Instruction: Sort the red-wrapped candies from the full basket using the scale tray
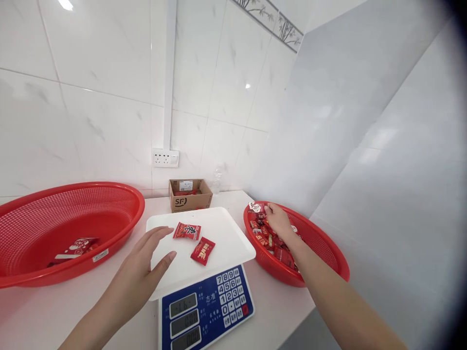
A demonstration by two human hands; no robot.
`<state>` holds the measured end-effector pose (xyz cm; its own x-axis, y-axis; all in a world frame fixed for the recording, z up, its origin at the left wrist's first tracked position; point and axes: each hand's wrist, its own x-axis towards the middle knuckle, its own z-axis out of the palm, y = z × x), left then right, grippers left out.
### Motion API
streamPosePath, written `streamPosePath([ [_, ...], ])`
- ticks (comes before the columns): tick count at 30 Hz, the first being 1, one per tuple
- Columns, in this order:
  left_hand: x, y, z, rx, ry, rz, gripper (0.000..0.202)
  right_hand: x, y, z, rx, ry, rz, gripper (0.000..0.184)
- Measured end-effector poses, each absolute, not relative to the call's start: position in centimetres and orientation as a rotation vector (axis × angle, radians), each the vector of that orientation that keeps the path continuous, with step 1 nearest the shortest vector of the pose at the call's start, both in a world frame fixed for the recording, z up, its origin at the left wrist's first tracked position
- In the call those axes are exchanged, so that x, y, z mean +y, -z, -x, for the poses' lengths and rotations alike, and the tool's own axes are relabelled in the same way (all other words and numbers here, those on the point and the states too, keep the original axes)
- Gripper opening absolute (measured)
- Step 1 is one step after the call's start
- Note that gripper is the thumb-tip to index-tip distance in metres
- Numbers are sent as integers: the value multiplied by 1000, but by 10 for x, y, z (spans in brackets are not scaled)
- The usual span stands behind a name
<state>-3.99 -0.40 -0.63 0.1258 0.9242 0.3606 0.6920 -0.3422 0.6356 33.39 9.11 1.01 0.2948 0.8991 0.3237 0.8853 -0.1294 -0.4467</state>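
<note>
My left hand (146,265) hovers over the left side of the white weighing pan, thumb and fingers apart, holding nothing. Close to its fingertips lies a red snack packet (187,231) with a large black character, and a second, plain red packet (203,251) rests beside it on the pan. The pan belongs to a digital scale (206,311) with a blue keypad panel. My right hand (279,221) reaches into the right red basket (324,243) and pinches a red-and-white packet (257,207) near the far rim. Many similar red packets (284,256) lie below that hand.
On the left stands a larger red mesh basket (73,194) with a few red-and-white packets (82,245) in it. Behind the scale are a cardboard box (191,200) with red contents and a clear plastic bottle (218,179). Tiled walls with a socket (166,158) border the white table (120,301).
</note>
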Motion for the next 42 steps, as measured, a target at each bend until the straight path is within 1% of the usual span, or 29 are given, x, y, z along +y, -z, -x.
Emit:
streamPosePath([
  [2, -6, 4, 38, 1559, -1007, -2101, 44, 85, -15, -314, -1668, -118, 1919, 28],
  [4, -8, 0, 36, 1543, -962, -2112, 43, 80, -17, -291, -1762, -223, 1836, 26],
  [9, -13, -7, 37, 1540, -924, -2134, 40, 78, -10, -245, -1919, -424, 1724, 24],
  [12, -14, -9, 39, 1545, -933, -2126, 41, 81, -6, -231, -1952, -470, 1701, 16],
  [13, -15, -10, 40, 1546, -939, -2121, 40, 82, -6, -229, -1950, -467, 1697, 16],
  [15, -14, -10, 41, 1545, -955, -2112, 40, 80, -8, -223, -1938, -453, 1684, 24],
  [17, -14, -11, 42, 1535, -978, -2113, 39, 76, -13, -216, -1954, -475, 1651, 28],
  [23, -14, -12, 42, 1505, -1028, -2132, 37, 61, -23, -176, -2177, -750, 1446, 26],
  [25, -15, -12, 43, 1496, -1041, -2144, 37, 60, -22, -167, -2220, -729, 1408, 26],
  [29, -17, -13, 45, 1517, -1048, -2129, 38, 55, -17, -162, -2255, -523, 1413, 22],
  [33, -17, -14, 46, 1530, -1045, -2116, 39, 38, -11, -169, -2425, -530, 1336, 15],
  [36, -16, -15, 46, 1519, -1046, -2119, 38, 27, -10, -181, -2542, -502, 1329, 17],
  [40, -17, -15, 45, 1499, -1043, -2139, 35, 24, -13, -191, -2557, -445, 1439, 18],
  [41, -17, -15, 45, 1494, -1047, -2145, 35, 25, -15, -191, -2541, -446, 1438, 20],
  [42, -16, -14, 45, 1489, -1054, -2149, 35, 26, -16, -188, -2526, -446, 1422, 27],
])
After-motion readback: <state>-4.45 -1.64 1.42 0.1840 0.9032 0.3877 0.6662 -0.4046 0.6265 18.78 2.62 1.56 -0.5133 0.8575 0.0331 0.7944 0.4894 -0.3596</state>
